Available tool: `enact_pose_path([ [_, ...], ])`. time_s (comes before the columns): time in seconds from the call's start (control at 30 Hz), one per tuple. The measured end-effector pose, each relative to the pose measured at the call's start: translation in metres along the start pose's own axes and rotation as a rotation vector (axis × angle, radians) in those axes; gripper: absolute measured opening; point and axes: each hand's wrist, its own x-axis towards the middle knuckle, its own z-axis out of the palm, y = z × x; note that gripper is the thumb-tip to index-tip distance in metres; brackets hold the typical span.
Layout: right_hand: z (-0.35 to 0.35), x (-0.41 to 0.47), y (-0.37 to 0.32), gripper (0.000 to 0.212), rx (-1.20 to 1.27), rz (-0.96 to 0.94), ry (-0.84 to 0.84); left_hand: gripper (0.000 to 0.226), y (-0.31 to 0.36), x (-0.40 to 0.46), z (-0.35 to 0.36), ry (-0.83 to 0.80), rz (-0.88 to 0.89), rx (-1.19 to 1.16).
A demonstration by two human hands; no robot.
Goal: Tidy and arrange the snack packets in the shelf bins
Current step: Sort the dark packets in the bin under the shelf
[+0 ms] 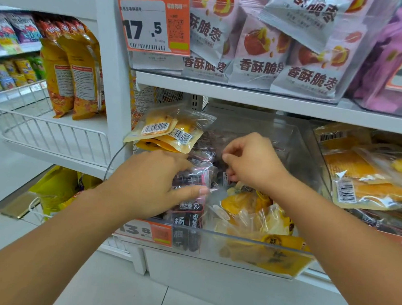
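Both hands reach into a clear plastic shelf bin (247,244) on the lower shelf. My left hand (150,184) grips a stack of dark pink-edged snack packets (189,211) at the bin's left side, thumb across their front. My right hand (250,158) pinches the top of another dark packet (208,143) deeper in the bin. Yellow dried-fruit packets (258,215) lie in the bin's right front. More yellow packets with barcodes (169,130) lean at the bin's back left.
An orange price tag reading 13.8 (146,231) hangs on the bin front. A neighbouring bin of yellow packets (374,178) stands to the right. Above sits a bin of white and pink packets (262,53). A white wire basket (46,123) juts out at left.
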Motion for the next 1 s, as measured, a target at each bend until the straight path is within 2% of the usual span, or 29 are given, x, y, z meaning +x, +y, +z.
enact_pose_path([
  [0.07,-0.019,-0.003,0.006,0.01,-0.405,-0.099,0.045,0.071,0.001,0.0,-0.003,0.096,0.001,-0.01],
  [0.1,-0.026,-0.004,0.008,0.011,-0.518,-0.108,0.023,0.063,0.001,-0.001,-0.003,0.158,0.013,-0.048],
  [0.17,-0.035,-0.006,0.009,0.01,-0.554,-0.115,-0.098,0.058,0.005,-0.001,-0.004,0.265,0.069,-0.119],
  [0.2,-0.036,-0.009,0.006,0.008,-0.567,-0.128,-0.175,0.06,0.008,-0.002,-0.004,0.266,0.092,-0.146],
  [0.3,-0.032,-0.02,-0.003,0.017,-0.698,-0.169,-0.371,0.064,0.02,0.0,-0.002,0.117,0.182,-0.155],
  [0.4,-0.04,-0.038,-0.015,0.029,-0.549,-0.132,-0.602,0.06,0.039,0.007,0.005,0.038,0.301,-0.128],
  [0.47,-0.053,-0.049,-0.02,0.048,-0.547,-0.056,-0.794,0.052,0.052,0.01,0.01,-0.034,0.26,-0.15],
  [0.53,-0.065,-0.057,-0.019,0.066,-0.675,-0.016,-0.894,0.045,0.063,0.014,0.014,-0.117,0.183,-0.131],
  [0.6,-0.073,-0.06,-0.019,0.069,-0.704,0.001,-0.922,0.046,0.068,0.018,0.017,-0.125,0.158,-0.146],
  [0.67,-0.081,-0.063,-0.018,0.062,-0.6,-0.043,-0.911,0.057,0.069,0.022,0.017,-0.128,0.172,-0.179],
  [0.73,-0.09,-0.065,-0.015,0.057,-0.546,-0.062,-0.916,0.072,0.071,0.025,0.016,-0.242,0.214,-0.229],
  [0.77,-0.093,-0.066,-0.013,0.063,-0.578,-0.06,-0.928,0.07,0.073,0.025,0.016,-0.313,0.24,-0.255],
  [0.83,-0.094,-0.068,-0.008,0.07,-0.658,-0.05,-0.906,0.053,0.077,0.026,0.016,-0.381,0.278,-0.278],
  [0.97,-0.089,-0.065,0.0,0.044,-0.636,-0.151,-0.765,0.02,0.074,0.029,0.012,-0.302,0.317,-0.259],
  [1.0,-0.086,-0.064,0.0,0.044,-0.672,-0.162,-0.761,0.015,0.072,0.028,0.012,-0.272,0.328,-0.22],
])
